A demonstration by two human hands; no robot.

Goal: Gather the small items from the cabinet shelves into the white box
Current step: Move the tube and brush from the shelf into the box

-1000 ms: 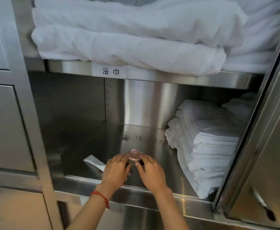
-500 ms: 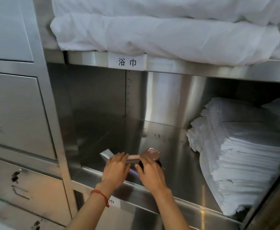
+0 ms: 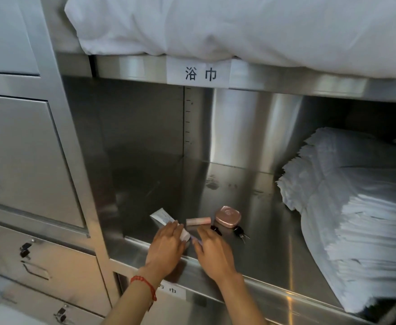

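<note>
Both my hands are at the near edge of the stainless steel cabinet shelf (image 3: 251,184). My left hand (image 3: 166,247), red string bracelet (image 3: 145,286) on the wrist, lies fingers-down on a white squeeze tube (image 3: 169,221); fingers look fairly flat over its capped end, but I can't tell if they actually grip it. My right hand (image 3: 212,252) is just right of the left, fingers bent toward the shelf near a small purple item (image 3: 196,241), mostly hidden; grip unclear.

Just beyond the fingertips lies a small pale pink cylindrical tube (image 3: 198,221) on its side. Right of it sits a rose-gold rounded-square compact case (image 3: 228,215), with black-headed keys (image 3: 239,231) at its near side.

Far right on the same shelf: a tall stack of folded white cloths (image 3: 356,219). The shelf above carries bulky folded white towels (image 3: 239,26) and a white paper label with black characters (image 3: 198,73) on its front edge. Grey metal drawers (image 3: 23,160) stand left.
</note>
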